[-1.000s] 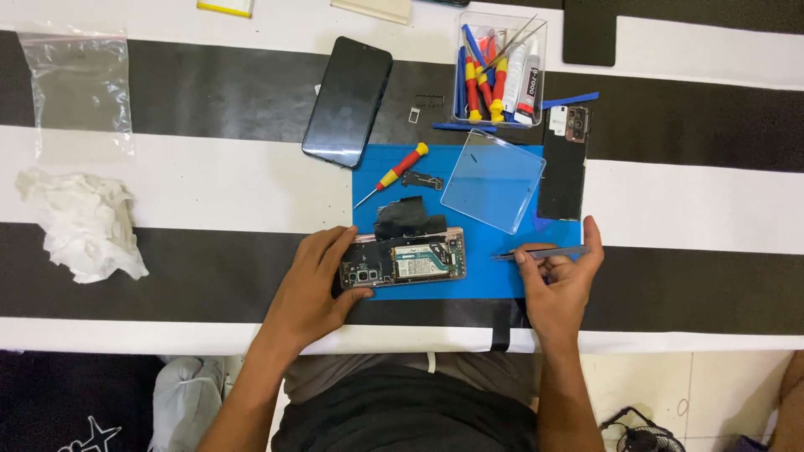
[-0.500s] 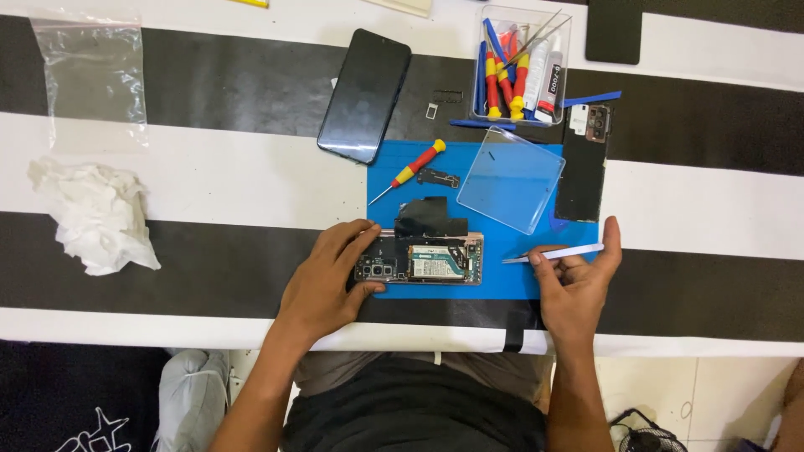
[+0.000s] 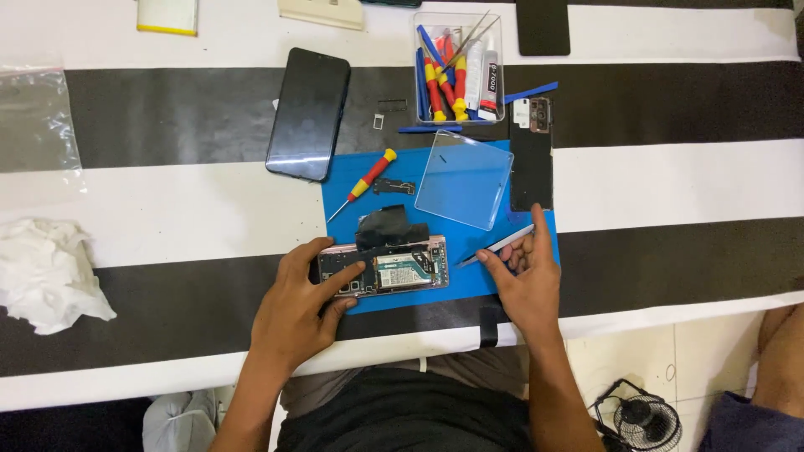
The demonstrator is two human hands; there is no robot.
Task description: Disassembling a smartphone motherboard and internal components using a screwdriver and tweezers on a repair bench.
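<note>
Blue mat (image 3: pixel 352 172) at centre frame carries the opened phone (image 3: pixel 383 269); my left hand (image 3: pixel 303 311) grasps its near end to steady it, and my right hand (image 3: pixel 523 280) pinches tweezers (image 3: pixel 496 247) just beside it. Better approach low, tips angled shallow.

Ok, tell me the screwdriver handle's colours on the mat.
Red and yellow screwdriver, head view.
</note>
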